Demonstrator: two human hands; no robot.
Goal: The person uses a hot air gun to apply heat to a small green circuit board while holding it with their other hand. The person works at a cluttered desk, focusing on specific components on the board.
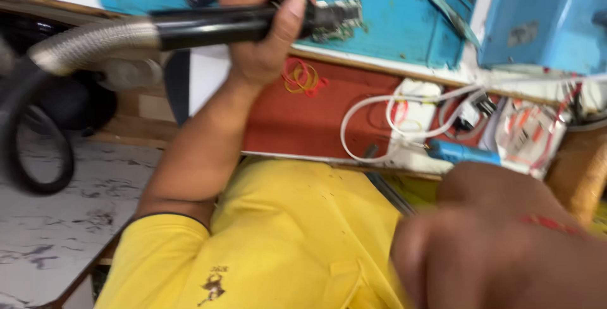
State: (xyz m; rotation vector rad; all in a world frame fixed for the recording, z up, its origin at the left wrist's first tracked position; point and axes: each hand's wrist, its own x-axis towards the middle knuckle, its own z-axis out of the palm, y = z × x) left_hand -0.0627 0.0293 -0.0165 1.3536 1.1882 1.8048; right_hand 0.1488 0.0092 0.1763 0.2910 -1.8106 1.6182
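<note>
Bright, even light fills the scene, with soft, faint shadows and no strong glare. Motion blur smears most of the frame. The right hand (pixel 506 246), close to the lens, is badly out of focus; the ribbed grey flexible hose (pixel 88 43) is streaked too.

At upper centre, the left hand (pixel 262 27) grips a black hot-air wand (pixel 221 24) over a circuit board (pixel 338 17) on the blue mat (pixel 392 24). The blurred right hand (pixel 499 239) fills the lower right corner.
</note>
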